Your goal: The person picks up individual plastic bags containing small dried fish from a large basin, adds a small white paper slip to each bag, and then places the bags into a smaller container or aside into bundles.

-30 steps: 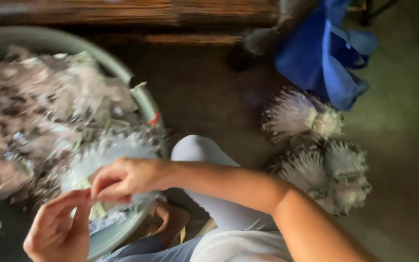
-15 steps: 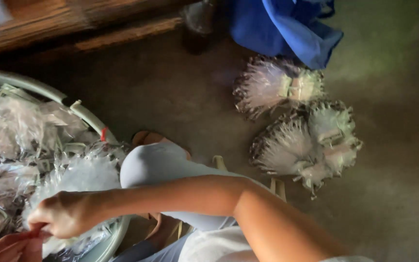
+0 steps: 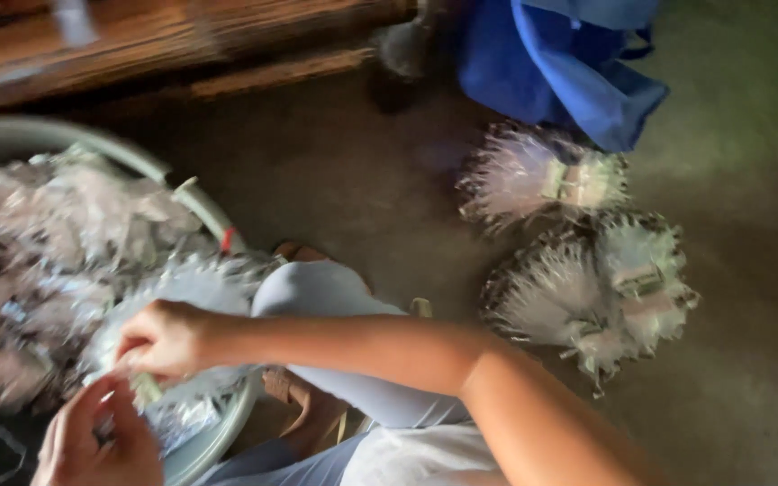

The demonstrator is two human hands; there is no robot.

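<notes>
Both your hands work a fanned bundle of clear plastic packets at the rim of a big round basin.

Your right hand (image 3: 166,340) is clenched, pinching the top of the bundle (image 3: 182,297), while your left hand (image 3: 101,441) grips it from below with curled fingers; the blur hides the exact finger contact. The bundle sits over the near edge of the basin (image 3: 218,220), which is heaped with loose packets (image 3: 47,252). Your bent knee (image 3: 317,292) is just beside the rim. Well apart on the floor (image 3: 749,378) lie finished bundles (image 3: 587,288), near a blue bag (image 3: 560,63) and a wooden ledge (image 3: 182,45).
</notes>
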